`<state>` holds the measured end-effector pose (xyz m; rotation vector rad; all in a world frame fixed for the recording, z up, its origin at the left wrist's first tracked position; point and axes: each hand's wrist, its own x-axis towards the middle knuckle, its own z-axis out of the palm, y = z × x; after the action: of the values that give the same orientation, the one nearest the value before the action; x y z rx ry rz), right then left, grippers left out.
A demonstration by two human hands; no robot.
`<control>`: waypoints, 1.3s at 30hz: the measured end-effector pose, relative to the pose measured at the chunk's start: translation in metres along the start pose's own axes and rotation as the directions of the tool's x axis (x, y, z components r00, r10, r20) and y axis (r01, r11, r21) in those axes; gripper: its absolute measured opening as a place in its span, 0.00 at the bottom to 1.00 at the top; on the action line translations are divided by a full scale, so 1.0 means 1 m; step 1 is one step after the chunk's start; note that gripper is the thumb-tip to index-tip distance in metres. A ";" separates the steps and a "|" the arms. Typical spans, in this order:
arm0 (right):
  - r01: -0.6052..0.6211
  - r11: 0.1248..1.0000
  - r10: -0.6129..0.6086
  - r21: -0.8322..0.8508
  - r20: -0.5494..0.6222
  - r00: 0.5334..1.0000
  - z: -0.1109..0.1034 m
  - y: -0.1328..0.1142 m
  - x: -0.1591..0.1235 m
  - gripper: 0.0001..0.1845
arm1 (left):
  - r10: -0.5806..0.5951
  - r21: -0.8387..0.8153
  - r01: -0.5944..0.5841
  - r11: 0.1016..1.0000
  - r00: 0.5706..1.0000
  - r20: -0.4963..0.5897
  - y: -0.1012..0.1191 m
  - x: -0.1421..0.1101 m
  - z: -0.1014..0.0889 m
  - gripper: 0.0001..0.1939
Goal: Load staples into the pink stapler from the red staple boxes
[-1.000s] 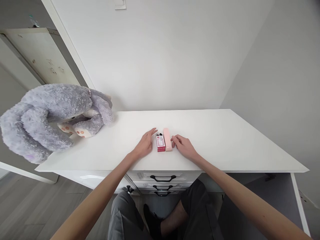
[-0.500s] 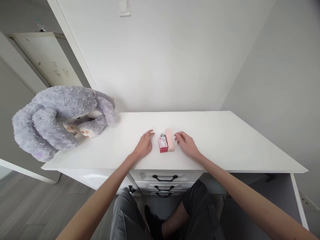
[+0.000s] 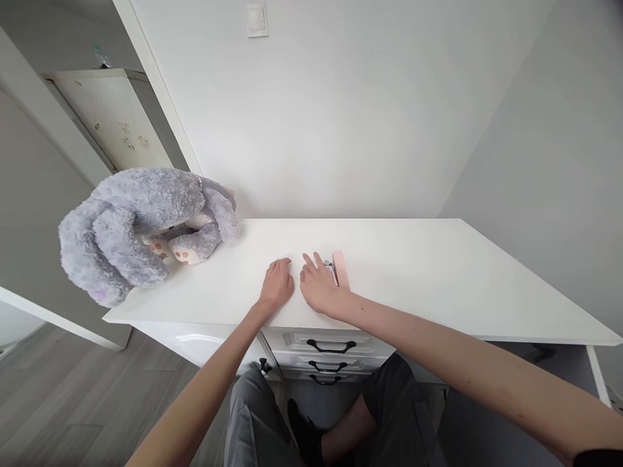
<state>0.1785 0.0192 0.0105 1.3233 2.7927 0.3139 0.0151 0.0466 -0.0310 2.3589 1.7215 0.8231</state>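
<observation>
From where I stand, a long pink object [image 3: 342,269] lies near the middle of the white cabinet top [image 3: 418,279], a small metal piece [image 3: 328,264] beside its far end; both presumably sit there for easy reach. The plush toy [image 3: 160,194] at the left end seems set aside from the hands. The right hand [image 3: 317,285] is palm down, just left of the pink object, its wrist crossing that object's near end. Two of its fingers stretch forward and the others bend; whether it grips anything underneath cannot be determined, as the palm is hidden. The left hand [image 3: 277,282] rests on the top further left, fingers loosely bent, thumb apart from the forefinger, no item visible in it, apparently idle.
</observation>
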 end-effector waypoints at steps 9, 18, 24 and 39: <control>-0.170 0.971 0.175 0.169 -0.016 0.984 0.049 0.003 0.012 0.30 | 0.023 -0.001 -0.023 1.000 1.000 -0.009 0.002 -0.001 -0.002 0.22; -0.129 0.948 0.172 0.293 -0.129 0.976 0.072 0.045 -0.020 0.35 | 0.013 -0.009 -0.013 1.000 1.000 -0.008 0.003 -0.002 -0.002 0.20; -0.161 0.949 0.211 0.271 -0.167 0.963 0.079 0.093 -0.048 0.33 | 0.013 -0.001 -0.013 1.000 1.000 -0.007 0.004 -0.001 -0.003 0.20; -0.341 0.917 0.360 0.209 -0.061 0.931 0.089 0.201 -0.126 0.33 | 0.024 0.018 -0.024 1.000 1.000 -0.007 0.004 0.002 -0.003 0.19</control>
<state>0.4229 0.0608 -0.0443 1.9108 2.7063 0.1154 0.0176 0.0465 -0.0263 2.3951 1.7136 0.8237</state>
